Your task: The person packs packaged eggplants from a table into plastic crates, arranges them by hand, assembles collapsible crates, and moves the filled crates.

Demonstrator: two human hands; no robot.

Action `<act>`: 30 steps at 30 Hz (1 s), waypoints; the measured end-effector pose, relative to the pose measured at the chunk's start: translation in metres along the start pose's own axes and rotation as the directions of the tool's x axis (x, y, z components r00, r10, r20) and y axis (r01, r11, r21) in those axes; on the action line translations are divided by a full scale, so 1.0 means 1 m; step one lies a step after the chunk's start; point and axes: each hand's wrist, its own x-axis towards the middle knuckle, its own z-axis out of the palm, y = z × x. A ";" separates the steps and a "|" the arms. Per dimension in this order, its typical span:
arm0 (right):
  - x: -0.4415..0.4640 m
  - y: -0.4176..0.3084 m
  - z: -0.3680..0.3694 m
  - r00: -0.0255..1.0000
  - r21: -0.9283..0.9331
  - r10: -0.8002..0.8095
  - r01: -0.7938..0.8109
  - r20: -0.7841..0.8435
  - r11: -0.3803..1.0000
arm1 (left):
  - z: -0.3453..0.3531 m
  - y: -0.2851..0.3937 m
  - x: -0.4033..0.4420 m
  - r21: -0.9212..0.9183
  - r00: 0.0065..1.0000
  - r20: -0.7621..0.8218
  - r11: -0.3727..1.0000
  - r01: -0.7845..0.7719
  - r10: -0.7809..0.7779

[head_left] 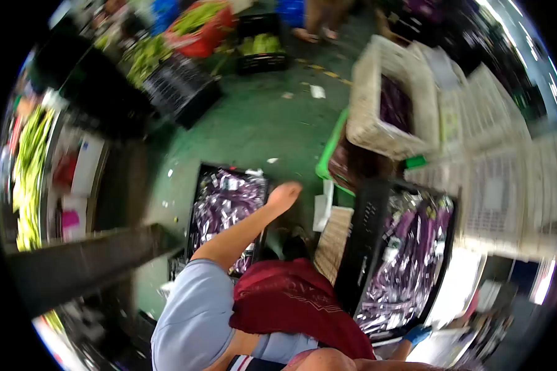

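Observation:
My left hand [284, 196] is in the middle of the view, bare and blurred, beside the black crate [199, 185] of plastic-wrapped purple vegetables [229, 196] on the floor. Its fingers look curled, but the blur hides whether anything is in them. Low on the right, my right hand [418, 334] wears a blue glove and touches or nearly touches the lower rim of a second black crate [360, 247]. That crate is full of wrapped long purple vegetables [408, 260]; the gloved fingers are too small to make out.
A white crate [368, 111] with purple produce stands at upper right, above a green crate [325, 162]. More white crates [495, 185] are stacked at far right. A dark beam [93, 263] juts in from the left. Another person's feet [315, 34] show at the top.

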 end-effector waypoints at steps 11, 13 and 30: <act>-0.170 -0.618 -0.028 -0.311 0.823 -0.790 -0.039 0.529 0.566 | 0.026 -0.179 -0.384 -0.830 0.214 0.088 0.047 0.556 -0.973; -0.213 -0.652 -0.015 -0.431 0.695 -0.590 0.136 0.683 0.706 | 0.015 -0.139 -0.399 -0.937 0.011 0.143 -0.132 0.324 -0.990; -0.198 -0.687 0.114 -0.407 0.415 -0.265 0.341 0.874 0.844 | 0.053 -0.078 -0.397 -0.955 -0.042 0.251 -0.255 0.151 -0.967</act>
